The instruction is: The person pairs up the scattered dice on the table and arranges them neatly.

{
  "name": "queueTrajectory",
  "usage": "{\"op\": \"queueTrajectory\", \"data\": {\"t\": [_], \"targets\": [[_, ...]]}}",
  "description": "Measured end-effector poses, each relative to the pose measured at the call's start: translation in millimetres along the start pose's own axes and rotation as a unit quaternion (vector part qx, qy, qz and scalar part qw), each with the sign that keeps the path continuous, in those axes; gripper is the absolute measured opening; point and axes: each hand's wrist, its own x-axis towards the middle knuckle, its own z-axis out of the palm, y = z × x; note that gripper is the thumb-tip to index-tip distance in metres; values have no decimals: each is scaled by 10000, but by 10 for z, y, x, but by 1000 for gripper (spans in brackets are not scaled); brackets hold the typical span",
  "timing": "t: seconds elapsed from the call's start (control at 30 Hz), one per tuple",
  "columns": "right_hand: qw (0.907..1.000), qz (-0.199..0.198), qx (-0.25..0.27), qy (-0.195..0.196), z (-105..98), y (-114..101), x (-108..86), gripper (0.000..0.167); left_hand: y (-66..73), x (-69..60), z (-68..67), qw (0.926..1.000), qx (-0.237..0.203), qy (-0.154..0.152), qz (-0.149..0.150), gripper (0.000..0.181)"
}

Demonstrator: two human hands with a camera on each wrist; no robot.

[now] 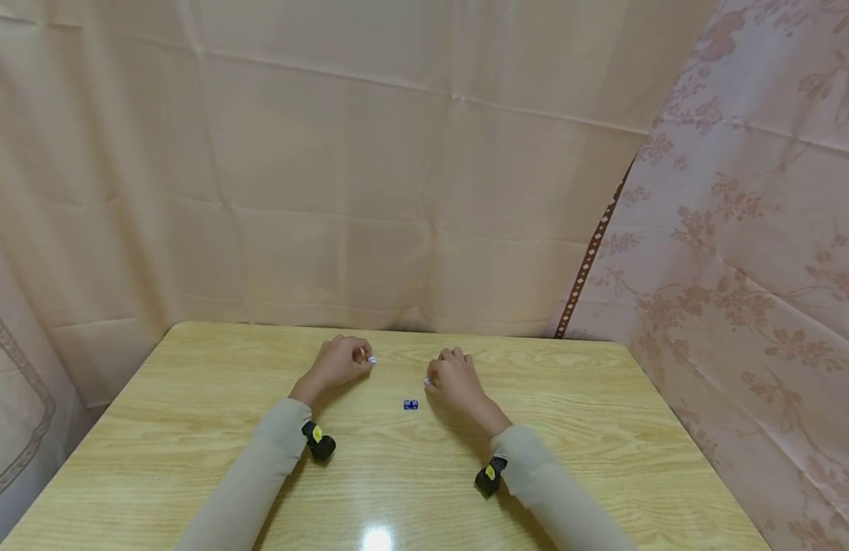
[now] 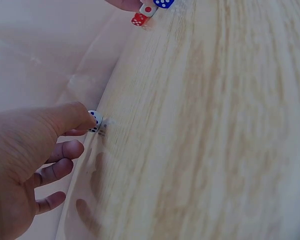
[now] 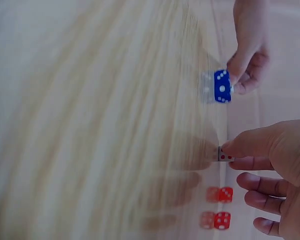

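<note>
In the head view my left hand (image 1: 336, 362) pinches a white die (image 1: 372, 360) near the table's far side. The left wrist view shows this die (image 2: 94, 121) between thumb and forefinger, the other fingers loosely bent. My right hand (image 1: 457, 380) pinches another white die (image 1: 427, 381); red dots show on it (image 3: 226, 155) in the right wrist view. Between the hands and nearer the camera sit blue dice (image 1: 411, 405), side by side. Two red dice (image 3: 226, 194) (image 3: 222, 220) stand beside the right fingers, apart from each other; the right hand hides them in the head view.
The wooden table (image 1: 190, 428) ends at a beige curtain (image 1: 314, 191) behind the hands. A flowered curtain (image 1: 762, 306) hangs along the right side. Black wrist cameras (image 1: 319, 442) are strapped over both sleeves.
</note>
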Motion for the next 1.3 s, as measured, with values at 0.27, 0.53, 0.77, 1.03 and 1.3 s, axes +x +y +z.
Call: {"op": "queueTrajectory", "data": {"t": [0.27, 0.53, 0.77, 1.03, 1.3], "targets": [[9999, -7, 110, -55, 38, -151, 47, 8, -12, 0, 6, 10000, -13, 27, -13, 6], [9996, 15, 258, -116, 80, -243, 140, 7, -24, 6, 8, 10000, 27, 25, -23, 5], [9999, 65, 102, -35, 112, -327, 242, 10, -11, -21, 0, 9994, -108, 254, 187, 5], [9997, 233, 63, -58, 166, -388, 325, 10, -10, -6, -3, 9999, -136, 63, -31, 6], [9992, 299, 253, 13, 209, -440, 394, 11, -1, 4, -6, 10000, 9, 9, -67, 7]]}}
